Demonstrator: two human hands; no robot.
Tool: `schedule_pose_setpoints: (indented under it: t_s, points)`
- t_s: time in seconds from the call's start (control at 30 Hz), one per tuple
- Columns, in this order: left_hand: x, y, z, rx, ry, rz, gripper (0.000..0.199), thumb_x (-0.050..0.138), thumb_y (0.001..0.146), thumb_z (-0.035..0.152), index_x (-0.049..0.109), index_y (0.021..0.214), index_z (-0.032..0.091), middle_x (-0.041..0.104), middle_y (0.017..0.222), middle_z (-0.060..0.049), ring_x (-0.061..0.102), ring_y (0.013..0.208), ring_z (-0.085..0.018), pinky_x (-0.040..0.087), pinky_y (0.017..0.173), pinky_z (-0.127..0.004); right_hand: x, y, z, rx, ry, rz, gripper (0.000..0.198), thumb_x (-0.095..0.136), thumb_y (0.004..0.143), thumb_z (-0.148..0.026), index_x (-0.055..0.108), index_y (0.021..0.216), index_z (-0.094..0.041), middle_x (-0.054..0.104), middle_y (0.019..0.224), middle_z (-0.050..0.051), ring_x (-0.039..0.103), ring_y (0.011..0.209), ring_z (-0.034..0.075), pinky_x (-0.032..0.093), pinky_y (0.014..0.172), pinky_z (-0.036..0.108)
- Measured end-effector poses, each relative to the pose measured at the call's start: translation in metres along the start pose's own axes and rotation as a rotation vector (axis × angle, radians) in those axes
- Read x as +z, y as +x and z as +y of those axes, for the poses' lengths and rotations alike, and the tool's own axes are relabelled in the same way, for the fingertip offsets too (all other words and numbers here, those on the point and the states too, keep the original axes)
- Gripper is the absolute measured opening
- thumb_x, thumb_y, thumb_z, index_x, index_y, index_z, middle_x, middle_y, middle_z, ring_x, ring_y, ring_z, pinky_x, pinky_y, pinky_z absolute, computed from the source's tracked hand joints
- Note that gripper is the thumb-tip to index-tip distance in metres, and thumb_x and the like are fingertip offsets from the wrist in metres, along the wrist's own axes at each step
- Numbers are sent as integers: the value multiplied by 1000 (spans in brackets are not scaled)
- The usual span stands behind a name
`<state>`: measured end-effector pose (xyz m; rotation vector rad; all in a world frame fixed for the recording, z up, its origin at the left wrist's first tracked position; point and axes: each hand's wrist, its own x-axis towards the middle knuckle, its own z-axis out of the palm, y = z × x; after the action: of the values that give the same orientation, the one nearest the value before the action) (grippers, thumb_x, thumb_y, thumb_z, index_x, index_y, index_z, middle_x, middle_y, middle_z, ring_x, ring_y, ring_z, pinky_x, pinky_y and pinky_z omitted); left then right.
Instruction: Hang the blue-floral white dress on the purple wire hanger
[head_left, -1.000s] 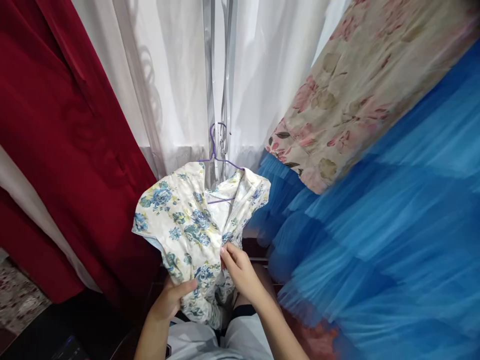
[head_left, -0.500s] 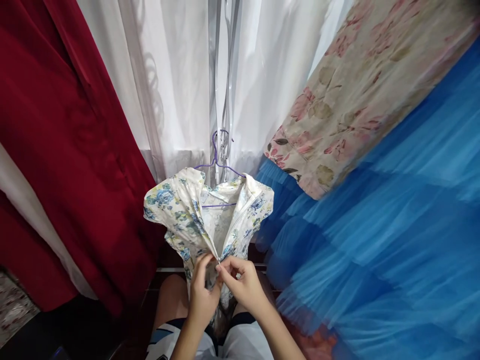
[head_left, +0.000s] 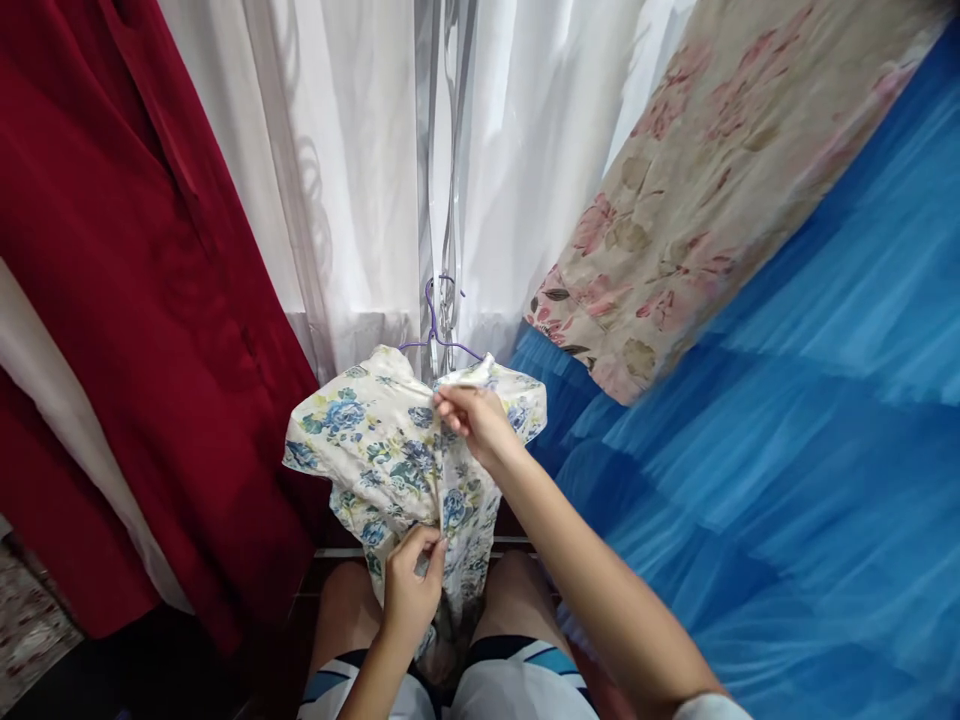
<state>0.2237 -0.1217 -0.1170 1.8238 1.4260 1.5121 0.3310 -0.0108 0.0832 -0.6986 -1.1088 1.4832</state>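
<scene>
A white dress (head_left: pixel 397 440) with blue flowers and green-yellow leaves hangs on a purple hanger (head_left: pixel 432 312), its zipped seam (head_left: pixel 441 480) facing me. Near the neckline, at the top of that seam, my right hand (head_left: pixel 478 422) pinches the zipper pull, which the fingers mostly cover. Lower down, my left hand (head_left: pixel 412 580) grips the dress fabric beside the seam between thumb and fingers. The two sides of the back now meet along the seam. The skirt's lower part drops between my knees.
White curtains (head_left: pixel 360 200) stand behind the hanger, with grey ribbons between them. Red cloth (head_left: pixel 172 300) hangs at the left. At the right are a beige floral cloth (head_left: pixel 637 260) and a layered blue tulle garment (head_left: pixel 810 450). A dark surface (head_left: pixel 127 665) lies at lower left.
My right hand has moved up the seam to the neckline, and the zipper's open V has closed. The left hand remains low on the dress, slightly lower than before.
</scene>
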Motion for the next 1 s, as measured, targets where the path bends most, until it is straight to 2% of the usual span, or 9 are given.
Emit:
schedule_pose_setpoints:
  t_s: [0.1,0.23,0.4,0.47,0.57,0.67,0.77,0.87,1.0]
  points:
    - [-1,0,-9,4,21,-73,19,55,93,26,59,77,18,61,73,-2,60,70,-17,46,67,-26,14,21,-26,-31,62,4,17,71,70,-27,68,65,-11,61,54,-1,41,38,3,23,32,15]
    - [-17,18,-9,76,-31,-49,11,58,92,26,65,86,19,64,83,-5,63,80,-19,49,75,-28,18,9,-23,-111,-23,-42,21,70,74,-32,67,69,-13,61,52,-1,46,37,5,27,33,16]
    - [-65,99,44,211,-67,239,35,54,95,25,56,130,23,65,93,-5,62,85,-17,50,83,-30,17,-17,1,-229,-183,-12,25,66,81,-37,60,68,-17,57,46,-4,43,34,7,28,36,18]
    - [-83,139,72,298,-38,195,40,51,97,26,51,137,24,64,91,-4,62,81,-16,50,79,-29,18,-20,2,-281,-221,-27,25,64,84,-38,58,69,-18,55,45,-4,41,35,7,30,38,19]
    - [-93,183,105,481,93,56,19,54,96,27,67,108,21,65,87,-4,60,80,-16,47,75,-27,17,-15,3,-354,-270,-54,26,63,86,-38,56,70,-19,55,47,-4,42,39,8,32,42,21]
    - [-89,200,118,586,158,117,17,56,94,25,66,83,18,64,79,-3,60,76,-16,46,73,-27,10,-1,16,-397,-322,-10,28,62,85,-39,52,67,-20,52,48,-5,42,42,9,31,45,22]
    - [-96,207,111,521,69,335,15,57,93,28,66,86,18,66,81,-3,62,78,-16,47,74,-26,-3,5,40,-360,-408,49,30,61,83,-40,49,64,-21,46,48,-6,39,43,10,28,45,23]
    - [-124,216,81,341,-124,610,18,58,92,33,65,90,17,63,81,-2,61,78,-15,47,74,-25,-14,-5,58,-308,-446,40,31,61,82,-40,47,62,-21,41,49,-7,35,43,9,24,44,23]
    - [-155,217,19,-125,-591,930,19,50,94,33,56,83,18,56,79,1,57,76,-12,46,73,-22,-15,-32,64,-250,-466,-48,29,61,82,-36,46,62,-21,39,50,-7,33,45,9,25,46,23]
